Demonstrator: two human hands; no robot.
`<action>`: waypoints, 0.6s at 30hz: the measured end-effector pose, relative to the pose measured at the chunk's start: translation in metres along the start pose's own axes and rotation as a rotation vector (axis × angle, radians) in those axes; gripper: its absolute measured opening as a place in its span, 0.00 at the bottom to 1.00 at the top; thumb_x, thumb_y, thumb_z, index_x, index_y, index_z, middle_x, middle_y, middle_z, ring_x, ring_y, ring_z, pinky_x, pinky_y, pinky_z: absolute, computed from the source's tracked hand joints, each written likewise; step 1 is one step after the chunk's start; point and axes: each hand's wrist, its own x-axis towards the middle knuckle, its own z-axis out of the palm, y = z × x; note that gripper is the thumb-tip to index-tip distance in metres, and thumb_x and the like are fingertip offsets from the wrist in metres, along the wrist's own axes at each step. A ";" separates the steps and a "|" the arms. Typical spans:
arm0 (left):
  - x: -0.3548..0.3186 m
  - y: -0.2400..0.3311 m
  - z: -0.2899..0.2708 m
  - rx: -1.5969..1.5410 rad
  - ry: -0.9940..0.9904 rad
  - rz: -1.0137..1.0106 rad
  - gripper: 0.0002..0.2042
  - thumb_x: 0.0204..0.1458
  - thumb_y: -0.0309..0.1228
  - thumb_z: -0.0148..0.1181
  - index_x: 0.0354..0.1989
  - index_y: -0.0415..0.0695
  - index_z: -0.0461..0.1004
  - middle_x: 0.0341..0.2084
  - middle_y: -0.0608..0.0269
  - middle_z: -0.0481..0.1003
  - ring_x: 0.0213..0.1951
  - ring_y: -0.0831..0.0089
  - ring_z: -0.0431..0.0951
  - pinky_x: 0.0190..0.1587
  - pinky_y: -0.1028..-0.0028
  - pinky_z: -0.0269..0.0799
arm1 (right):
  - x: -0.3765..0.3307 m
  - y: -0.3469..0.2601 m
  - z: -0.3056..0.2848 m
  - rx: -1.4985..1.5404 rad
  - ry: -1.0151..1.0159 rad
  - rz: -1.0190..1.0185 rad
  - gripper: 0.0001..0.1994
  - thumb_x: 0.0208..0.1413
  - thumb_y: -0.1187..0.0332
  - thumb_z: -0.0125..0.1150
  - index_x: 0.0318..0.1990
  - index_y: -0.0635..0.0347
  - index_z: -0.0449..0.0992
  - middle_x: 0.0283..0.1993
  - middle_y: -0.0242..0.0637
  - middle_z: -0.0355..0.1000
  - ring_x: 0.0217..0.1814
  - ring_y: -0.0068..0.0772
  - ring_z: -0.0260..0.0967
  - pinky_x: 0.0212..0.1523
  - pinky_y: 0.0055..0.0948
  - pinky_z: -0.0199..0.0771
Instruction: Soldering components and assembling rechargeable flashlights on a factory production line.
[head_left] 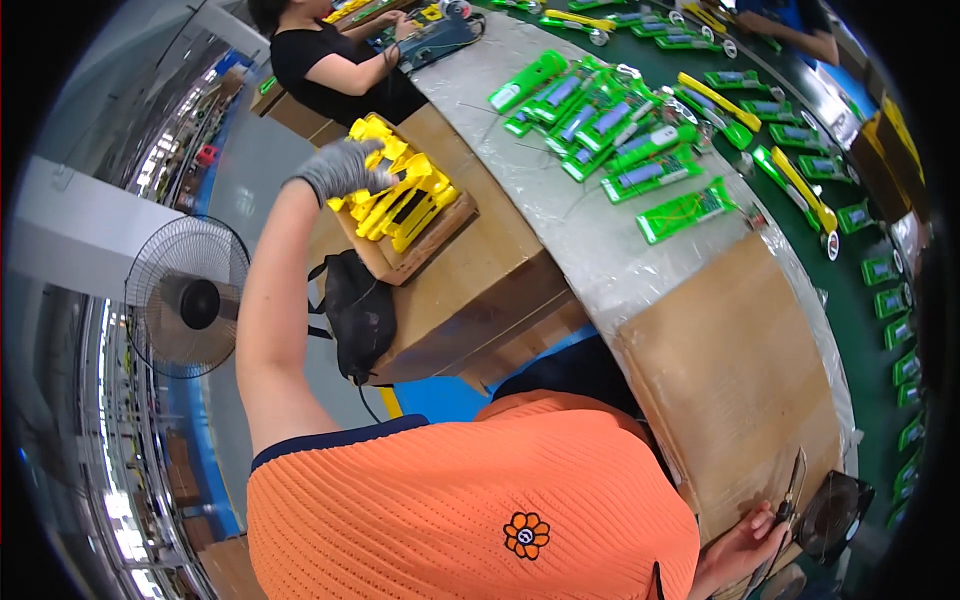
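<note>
– Left hand (345, 170)?
– Gloved, half-curled, blurred above yellow parts (410, 205) in a box (432, 254); any grip cannot be made out.
– Right hand (745, 545)?
– Curled around a tool (791, 492), forearm cut off below; a small fan (830, 515) just right of it, green units (645, 150) well ahead.

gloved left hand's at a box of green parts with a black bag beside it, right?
Not quite: the head view shows yellow parts, not green, in the box at the gloved left hand; the black bag is beside it.
</note>
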 end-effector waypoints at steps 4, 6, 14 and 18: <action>0.015 -0.030 0.113 0.098 0.065 -0.171 0.63 0.32 0.60 0.76 0.76 0.58 0.41 0.73 0.41 0.46 0.74 0.46 0.46 0.73 0.53 0.43 | -0.006 -0.006 0.013 -0.099 -0.057 -0.060 0.10 0.57 0.55 0.60 0.30 0.46 0.69 0.23 0.30 0.62 0.29 0.30 0.62 0.43 0.43 0.66; 0.030 -0.039 0.140 0.055 0.132 -0.307 0.65 0.30 0.59 0.77 0.76 0.60 0.39 0.75 0.49 0.40 0.76 0.51 0.40 0.72 0.46 0.38 | 0.001 -0.006 -0.001 -0.045 -0.108 -0.036 0.12 0.64 0.60 0.54 0.29 0.51 0.64 0.23 0.29 0.57 0.29 0.27 0.59 0.53 0.38 0.66; 0.034 -0.003 0.147 -0.007 0.142 -0.306 0.60 0.29 0.58 0.78 0.74 0.58 0.50 0.72 0.56 0.52 0.71 0.47 0.55 0.69 0.44 0.50 | -0.006 -0.001 -0.003 0.035 -0.050 -0.084 0.12 0.70 0.67 0.48 0.31 0.55 0.62 0.21 0.28 0.52 0.27 0.24 0.56 0.59 0.36 0.69; 0.047 -0.010 0.151 0.046 0.211 -0.334 0.46 0.39 0.52 0.75 0.69 0.52 0.61 0.59 0.49 0.69 0.60 0.52 0.70 0.63 0.51 0.62 | -0.005 0.000 -0.002 0.052 -0.076 -0.104 0.08 0.70 0.68 0.49 0.36 0.57 0.64 0.21 0.27 0.52 0.27 0.23 0.56 0.57 0.34 0.70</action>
